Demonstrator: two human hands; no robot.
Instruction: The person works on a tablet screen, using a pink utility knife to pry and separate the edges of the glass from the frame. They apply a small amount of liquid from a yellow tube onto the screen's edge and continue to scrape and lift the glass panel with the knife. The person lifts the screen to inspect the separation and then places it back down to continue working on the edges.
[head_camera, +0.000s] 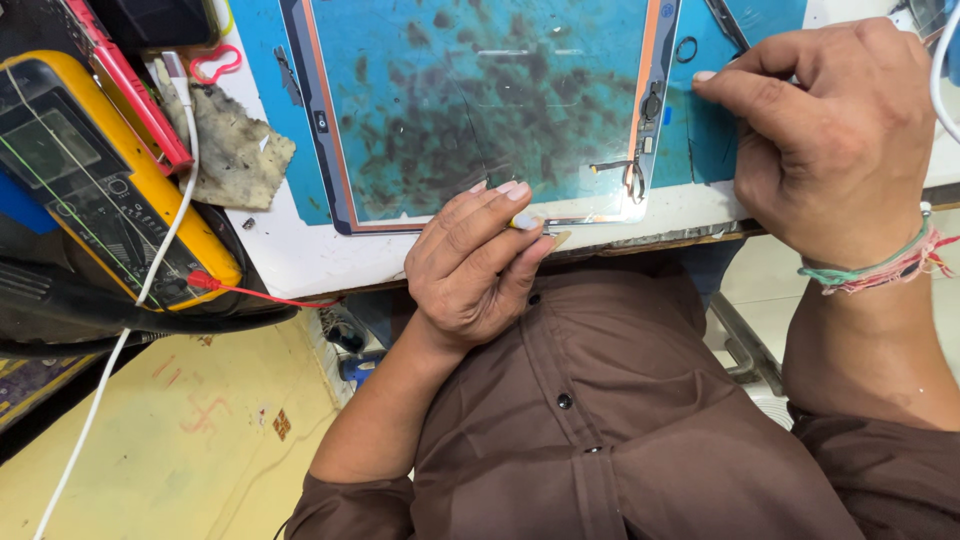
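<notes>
Lying flat between both hands, the glass tablet panel sits on a blue mat, already off any tablet body. Dark sticky smears cover it, so cleaning looks unfinished. The left hand pinches a small yellow pick at the near edge. The right hand grips a thin dark tool.

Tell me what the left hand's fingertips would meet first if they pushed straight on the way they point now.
Likely the near edge of the glass tablet panel: the left hand points up and right, fingertips already at its lower frame. Depth is unclear.
</notes>
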